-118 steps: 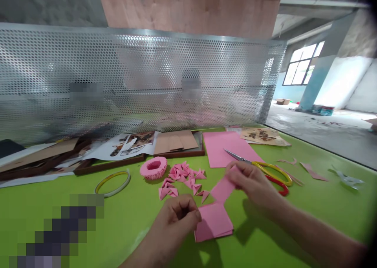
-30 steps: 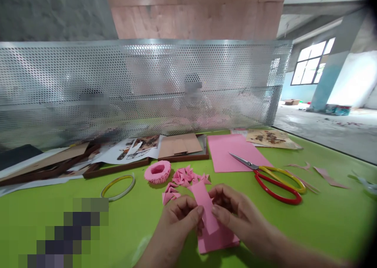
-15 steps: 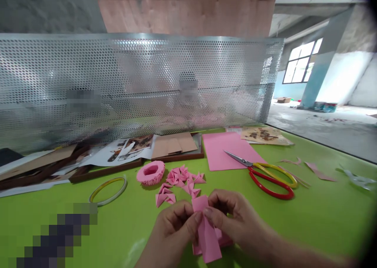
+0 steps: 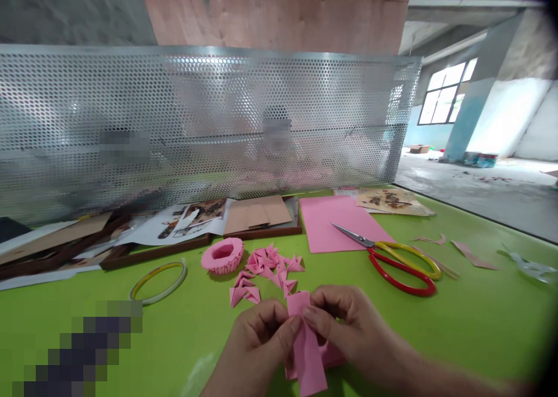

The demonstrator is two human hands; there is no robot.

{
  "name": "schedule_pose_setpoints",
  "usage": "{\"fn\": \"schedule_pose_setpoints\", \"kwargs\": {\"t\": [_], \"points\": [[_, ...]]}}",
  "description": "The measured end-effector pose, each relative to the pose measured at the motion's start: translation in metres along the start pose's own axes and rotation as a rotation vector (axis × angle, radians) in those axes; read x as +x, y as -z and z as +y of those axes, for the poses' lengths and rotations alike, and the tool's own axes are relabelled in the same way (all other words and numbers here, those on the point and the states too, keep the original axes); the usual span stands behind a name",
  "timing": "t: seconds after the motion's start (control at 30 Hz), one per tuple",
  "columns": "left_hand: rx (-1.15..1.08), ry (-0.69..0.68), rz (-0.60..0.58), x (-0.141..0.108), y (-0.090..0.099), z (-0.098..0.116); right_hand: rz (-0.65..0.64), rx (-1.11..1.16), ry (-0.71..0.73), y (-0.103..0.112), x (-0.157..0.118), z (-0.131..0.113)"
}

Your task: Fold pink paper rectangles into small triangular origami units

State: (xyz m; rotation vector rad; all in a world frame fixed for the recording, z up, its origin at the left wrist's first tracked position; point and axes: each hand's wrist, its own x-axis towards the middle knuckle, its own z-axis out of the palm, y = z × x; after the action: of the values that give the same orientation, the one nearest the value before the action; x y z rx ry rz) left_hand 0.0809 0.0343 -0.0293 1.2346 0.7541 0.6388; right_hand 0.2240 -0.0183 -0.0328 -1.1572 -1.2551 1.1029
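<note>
Left hand and right hand gripping one pink paper strip, one pink paper stack beneath

I'm folding pink paper in a makeshift craft workshop: a green worktable is holding scissors and paper scraps, a perforated metal screen is standing ahead, and a bare concrete floor is stretching beyond.

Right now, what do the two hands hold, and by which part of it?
The left hand and the right hand both pinch a narrow strip of pink paper at its upper end, from both sides.
</note>
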Motion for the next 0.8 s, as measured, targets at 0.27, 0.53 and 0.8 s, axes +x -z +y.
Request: {"fn": "schedule_pose_setpoints", "kwargs": {"t": [0.27,0.53,0.8], "points": [[-0.033,-0.005,-0.011,0.0036,0.0016,-0.0007,-0.011,0.016,0.008,-0.0006,0.001,-0.0024],[-0.035,-0.004,0.003,0.0014,0.0026,-0.0028,-0.002,-0.016,0.039,-0.0001,-0.0014,-0.0007],[-0.084,-0.011,0.001,0.0041,0.0031,-0.0052,-0.022,0.019,0.022,0.0003,-0.0004,0.0031]]}}
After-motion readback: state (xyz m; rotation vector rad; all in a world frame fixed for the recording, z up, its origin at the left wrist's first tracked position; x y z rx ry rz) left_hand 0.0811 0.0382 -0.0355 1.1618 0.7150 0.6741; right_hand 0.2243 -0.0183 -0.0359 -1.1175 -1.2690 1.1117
